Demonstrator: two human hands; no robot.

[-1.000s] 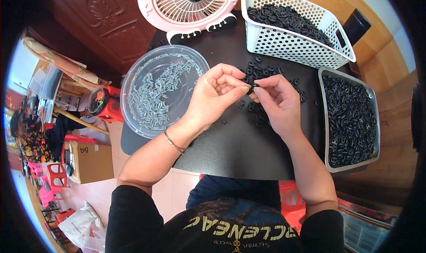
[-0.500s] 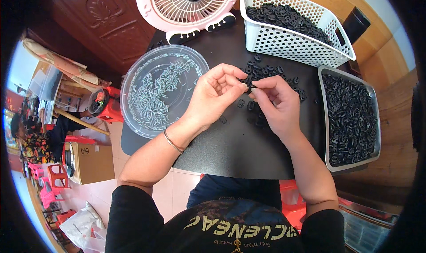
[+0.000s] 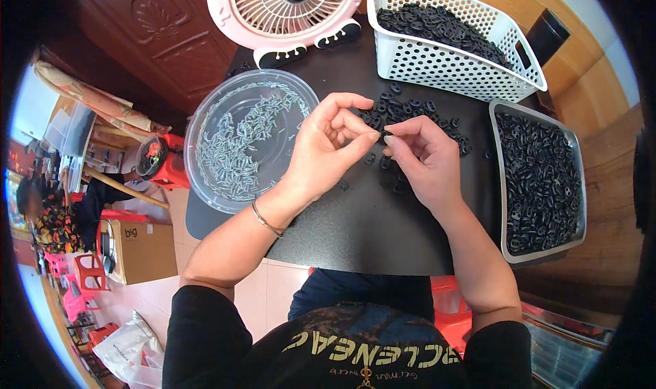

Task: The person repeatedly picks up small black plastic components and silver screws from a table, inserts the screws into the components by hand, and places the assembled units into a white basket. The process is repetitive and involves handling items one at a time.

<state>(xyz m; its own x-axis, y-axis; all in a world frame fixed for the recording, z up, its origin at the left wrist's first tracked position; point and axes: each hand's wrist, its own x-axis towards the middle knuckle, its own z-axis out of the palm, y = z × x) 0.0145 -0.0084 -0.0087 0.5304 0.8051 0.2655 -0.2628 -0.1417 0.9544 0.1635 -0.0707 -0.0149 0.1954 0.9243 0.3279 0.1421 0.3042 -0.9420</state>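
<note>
Over the dark table point(image 3: 362, 232), my two hands meet in front of a loose pile of small black plastic parts point(image 3: 410, 109). My right hand point(image 3: 429, 162) pinches one small black plastic part point(image 3: 384, 137) between thumb and fingertips. My left hand point(image 3: 326, 142) touches the same spot, its thumb tip pressed close to the part and its index finger bent above. Whether something tiny sits in the left fingers is hidden. Left of my left hand stands a round clear plastic tub point(image 3: 279, 153) holding many small silvery screws point(image 3: 229, 157).
A white perforated basket point(image 3: 444, 78) of black parts stands at the far right. Nearer on the right lies a metal tray point(image 3: 503, 211) full of similar parts. A pink fan point(image 3: 287, 13) is at the back. Off the table's left are a cardboard box point(image 3: 147, 252) and a red stool point(image 3: 174, 163).
My left index finger has lifted slightly away from the part, and the left fingers have opened a little. My right hand keeps its pinch in nearly the same place.
</note>
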